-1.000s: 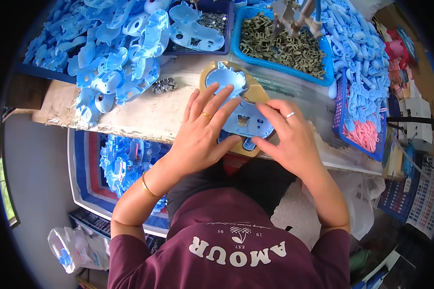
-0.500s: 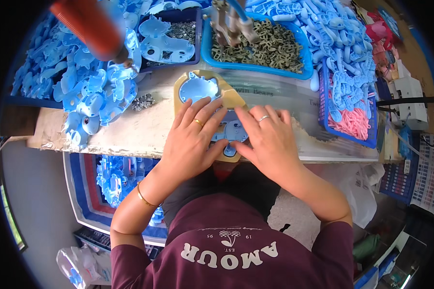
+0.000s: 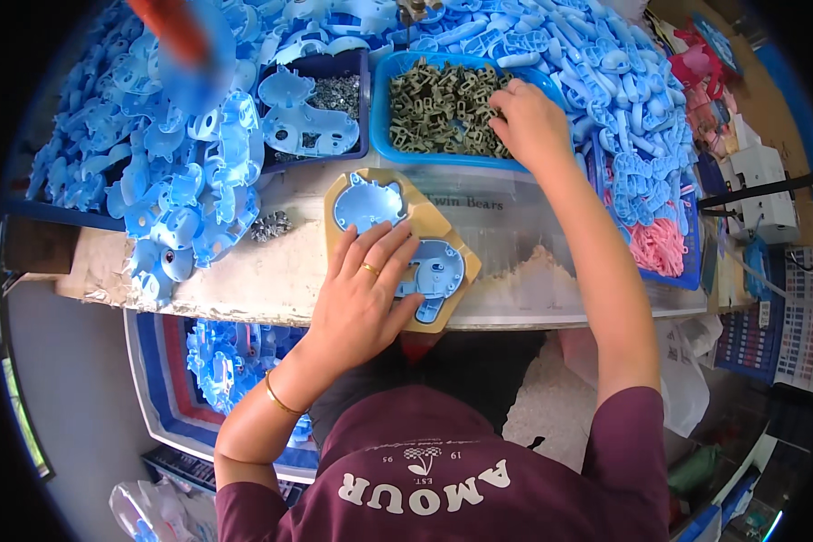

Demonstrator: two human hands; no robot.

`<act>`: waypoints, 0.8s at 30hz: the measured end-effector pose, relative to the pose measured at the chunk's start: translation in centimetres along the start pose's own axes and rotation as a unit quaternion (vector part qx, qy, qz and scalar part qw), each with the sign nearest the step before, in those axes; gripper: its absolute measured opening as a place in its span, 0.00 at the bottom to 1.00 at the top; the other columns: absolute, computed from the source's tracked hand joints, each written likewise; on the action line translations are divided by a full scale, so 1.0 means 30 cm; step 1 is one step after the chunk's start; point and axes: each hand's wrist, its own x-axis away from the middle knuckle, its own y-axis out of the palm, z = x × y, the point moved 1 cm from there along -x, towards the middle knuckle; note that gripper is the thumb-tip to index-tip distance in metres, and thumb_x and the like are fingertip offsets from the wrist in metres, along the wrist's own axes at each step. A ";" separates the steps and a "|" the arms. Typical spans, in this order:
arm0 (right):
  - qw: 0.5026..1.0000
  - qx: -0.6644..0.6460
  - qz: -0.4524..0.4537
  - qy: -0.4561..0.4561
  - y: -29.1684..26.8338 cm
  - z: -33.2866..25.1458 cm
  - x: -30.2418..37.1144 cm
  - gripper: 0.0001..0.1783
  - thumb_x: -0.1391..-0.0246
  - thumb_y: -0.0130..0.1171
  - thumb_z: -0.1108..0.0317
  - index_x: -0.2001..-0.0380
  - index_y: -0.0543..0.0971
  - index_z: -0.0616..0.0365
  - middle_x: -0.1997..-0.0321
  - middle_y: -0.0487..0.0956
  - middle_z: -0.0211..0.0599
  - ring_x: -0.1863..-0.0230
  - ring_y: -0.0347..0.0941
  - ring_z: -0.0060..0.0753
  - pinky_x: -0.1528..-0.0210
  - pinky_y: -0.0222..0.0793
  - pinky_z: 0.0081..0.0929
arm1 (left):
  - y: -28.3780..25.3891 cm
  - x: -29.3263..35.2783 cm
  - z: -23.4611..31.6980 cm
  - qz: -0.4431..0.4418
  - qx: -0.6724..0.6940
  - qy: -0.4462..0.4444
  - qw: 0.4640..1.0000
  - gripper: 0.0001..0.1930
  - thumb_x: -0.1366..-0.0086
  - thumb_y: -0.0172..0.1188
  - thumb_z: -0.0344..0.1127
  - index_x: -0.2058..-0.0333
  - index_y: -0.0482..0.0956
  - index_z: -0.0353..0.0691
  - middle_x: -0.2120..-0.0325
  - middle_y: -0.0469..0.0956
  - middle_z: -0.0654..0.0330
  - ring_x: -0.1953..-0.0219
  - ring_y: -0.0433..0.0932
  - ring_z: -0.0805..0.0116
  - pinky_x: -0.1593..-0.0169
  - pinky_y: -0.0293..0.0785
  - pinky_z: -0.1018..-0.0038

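My left hand [image 3: 363, 282] lies with stretched fingers over a light-blue plastic shell [image 3: 440, 271], which is seated in a tan jig [image 3: 397, 185] at the front of the table. Part of the shell is hidden beneath this hand. A second rounded blue recess, or shell part [image 3: 369, 206], sits in the jig's far end. Farther off, my right hand [image 3: 533, 125] is in the bright-blue tray [image 3: 468, 161] of small khaki plastic parts [image 3: 443, 108]. Its fingertips are pinched together among the parts; whatever is between them is too small to make out.
Heaped blue shells [image 3: 176, 172] cover the left; more blue pieces [image 3: 623, 99] pile up at the right. A dark-blue tray [image 3: 363, 135] holds small metal pieces. An orange-red tool [image 3: 176, 32] hangs at upper left. A purple-blue basket [image 3: 686, 266] holds pink parts.
My right hand has left the jig and reached up and right into the tray of khaki parts. My left hand stays on the shell. The view has shifted slightly.
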 end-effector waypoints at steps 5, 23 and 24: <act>0.998 -0.066 0.005 0.017 -0.011 -0.002 -0.010 0.06 0.48 0.69 0.67 0.66 0.85 0.55 0.67 0.80 0.34 0.62 0.79 0.40 0.61 0.76 0.37 | -0.009 0.005 0.000 -0.005 0.000 -0.006 1.000 0.31 0.38 0.66 0.42 0.39 0.71 0.35 0.37 0.69 0.53 0.34 0.66 0.51 0.29 0.56 0.49; 0.823 -0.532 -0.155 0.126 -0.386 -0.121 0.379 0.13 0.44 0.68 0.73 0.55 0.85 0.58 0.60 0.86 0.32 0.62 0.81 0.25 0.59 0.76 0.26 | -0.017 -0.097 0.049 -0.048 0.468 -0.195 0.861 0.18 0.30 0.61 0.27 0.42 0.77 0.33 0.59 0.84 0.60 0.59 0.83 0.74 0.57 0.79 0.79; 0.852 -0.483 -0.135 0.153 -0.395 -0.040 0.416 0.12 0.43 0.67 0.73 0.54 0.85 0.58 0.59 0.86 0.32 0.61 0.81 0.25 0.58 0.76 0.27 | -0.020 -0.082 0.042 -0.038 0.471 -0.195 0.859 0.15 0.30 0.61 0.26 0.46 0.78 0.34 0.58 0.84 0.60 0.59 0.83 0.74 0.58 0.79 0.79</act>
